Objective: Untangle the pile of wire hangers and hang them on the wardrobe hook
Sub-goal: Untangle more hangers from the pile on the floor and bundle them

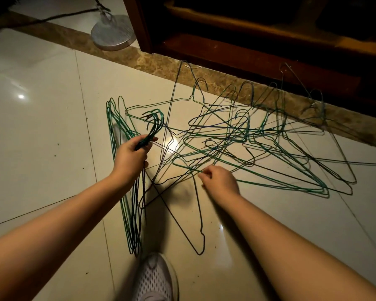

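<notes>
The left hand [131, 156] holds a bunch of sorted hangers [155, 122]. The right hand [220, 181] pinches a wire [188, 168] of the tangled pile [258, 135] beyond. Nothing seems hung yet.

The tangled hangers [248, 137] lie on the floor [41, 127] before the wardrobe [248, 46], their far ends on the strip [128, 57] along its foot. Just left of them is a gathered bundle [131, 213] (its hooks in the left hand [131, 153]). A round stand base [113, 32] sits behind on the left, and a shoe [154, 279] lies nearest, between the forearms.
</notes>
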The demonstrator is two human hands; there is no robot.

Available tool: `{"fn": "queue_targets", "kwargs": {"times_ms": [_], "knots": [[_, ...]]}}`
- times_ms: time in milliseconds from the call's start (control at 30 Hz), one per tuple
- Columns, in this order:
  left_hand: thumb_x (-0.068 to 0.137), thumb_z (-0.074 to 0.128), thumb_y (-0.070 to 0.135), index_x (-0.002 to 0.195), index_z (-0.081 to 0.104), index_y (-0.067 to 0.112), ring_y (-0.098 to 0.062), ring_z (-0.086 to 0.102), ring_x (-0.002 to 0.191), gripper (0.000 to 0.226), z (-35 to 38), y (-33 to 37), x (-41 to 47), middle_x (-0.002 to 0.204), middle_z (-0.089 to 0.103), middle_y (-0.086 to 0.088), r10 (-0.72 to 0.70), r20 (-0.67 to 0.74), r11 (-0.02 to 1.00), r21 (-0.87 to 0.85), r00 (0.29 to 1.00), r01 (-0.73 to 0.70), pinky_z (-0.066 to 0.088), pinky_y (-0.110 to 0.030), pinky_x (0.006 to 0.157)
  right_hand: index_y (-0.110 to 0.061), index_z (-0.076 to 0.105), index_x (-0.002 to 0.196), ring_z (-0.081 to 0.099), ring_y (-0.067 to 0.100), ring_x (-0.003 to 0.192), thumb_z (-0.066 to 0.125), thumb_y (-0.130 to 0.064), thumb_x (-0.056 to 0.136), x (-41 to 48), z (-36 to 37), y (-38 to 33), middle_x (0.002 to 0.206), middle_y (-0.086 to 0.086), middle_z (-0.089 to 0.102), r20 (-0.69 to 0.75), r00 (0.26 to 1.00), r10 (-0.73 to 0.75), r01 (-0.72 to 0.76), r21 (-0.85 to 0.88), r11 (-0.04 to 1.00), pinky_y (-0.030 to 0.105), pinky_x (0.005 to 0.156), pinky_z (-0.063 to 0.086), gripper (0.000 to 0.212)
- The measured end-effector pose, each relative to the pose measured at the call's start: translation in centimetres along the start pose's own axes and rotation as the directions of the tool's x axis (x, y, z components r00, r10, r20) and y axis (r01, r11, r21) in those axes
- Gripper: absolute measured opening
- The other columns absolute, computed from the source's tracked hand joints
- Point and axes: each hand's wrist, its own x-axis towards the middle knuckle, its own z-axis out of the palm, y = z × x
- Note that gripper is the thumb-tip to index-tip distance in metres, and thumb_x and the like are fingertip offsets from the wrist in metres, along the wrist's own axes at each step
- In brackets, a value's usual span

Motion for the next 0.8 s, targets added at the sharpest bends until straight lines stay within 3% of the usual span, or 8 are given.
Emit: {"fn": "queue_targets", "kwargs": {"times_ms": [67, 167, 300, 367, 467, 800], "knots": [[0.096, 0.045, 0.009, 0.106, 0.064, 0.02, -0.01, 0.038, 0.06, 0.024, -0.5, -0.4, 0.2, 0.071, 0.045, 0.003, -0.013, -0.028, 1.0, 0.0, 1.0, 0.013, 0.038, -0.024, 0.055, -0.016, 0.063, 0.108, 0.058, 0.023, 0.098, 0.055, -0.04, 0.091, -0.2, 1.4, -1.7, 0.107, 0.004, 0.065, 0.081, 0.995, 0.054, -0.058, 0.053, 0.997, 0.024, 0.07, 0.037, 0.031], [0.096, 0.045, 0.009, 0.098, 0.065, 0.024, -0.011, 0.038, 0.061, 0.025, -1.1, -1.1, 0.4, 0.071, 0.045, 0.003, -0.02, -0.045, 1.0, -0.016, 0.999, 0.02, 0.038, -0.025, 0.055, -0.013, 0.063, 0.109, 0.058, 0.029, 0.103, 0.053, -0.03, 0.093, 0.0, 2.9, -2.7, 0.111, 0.009, 0.063, 0.14, 0.984, 0.108, -0.106, -0.015, 0.994, 0.027, 0.077, 0.042, 0.026], [0.097, 0.045, 0.01, 0.089, 0.064, 0.029, -0.012, 0.037, 0.063, 0.029, -1.6, -2.0, 0.7, 0.07, 0.043, 0.002, -0.033, -0.05, 0.999, -0.037, 0.998, 0.032, 0.039, -0.025, 0.055, -0.01, 0.059, 0.113, 0.057, 0.027, 0.1, 0.041, -0.022, 0.097, -0.1, 3.1, -2.7, 0.113, 0.01, 0.062, 0.109, 0.988, 0.106, -0.11, 0.029, 0.994, 0.027, 0.076, 0.041, 0.027], [0.097, 0.044, 0.01, 0.089, 0.064, 0.029, -0.012, 0.038, 0.062, 0.028, -1.6, -2.2, 0.8, 0.07, 0.044, 0.002, -0.034, -0.055, 0.999, -0.034, 0.998, 0.033, 0.04, -0.026, 0.055, -0.012, 0.058, 0.107, 0.055, 0.024, 0.089, 0.042, -0.023, 0.097, -0.3, 2.9, -2.3, 0.107, 0.008, 0.063, 0.089, 0.993, 0.076, -0.088, 0.15, 0.985, 0.025, 0.071, 0.039, 0.022], [0.096, 0.045, 0.01, 0.09, 0.064, 0.028, -0.012, 0.038, 0.058, 0.028, -1.4, -2.3, 0.8, 0.068, 0.045, 0.004, -0.031, -0.065, 0.999, -0.044, 0.997, 0.028, 0.039, -0.027, 0.056, -0.016, 0.057, 0.095, 0.06, 0.028, 0.086, 0.044, -0.023, 0.095, -0.4, 2.9, -1.3, 0.099, 0.01, 0.065, 0.044, 0.995, 0.086, -0.095, 0.331, 0.939, 0.034, 0.074, 0.051, 0.015], [0.097, 0.043, 0.007, 0.096, 0.066, 0.022, -0.011, 0.039, 0.062, 0.028, -1.1, -2.4, 0.6, 0.071, 0.048, 0.005, -0.036, -0.052, 0.999, -0.033, 0.998, 0.034, 0.04, -0.026, 0.056, -0.019, 0.057, 0.086, 0.062, 0.029, 0.087, 0.05, -0.021, 0.093, -0.5, 2.4, 0.7, 0.093, 0.008, 0.066, 0.01, 0.982, 0.186, -0.171, 0.453, 0.875, 0.034, 0.076, 0.051, 0.01]]}}
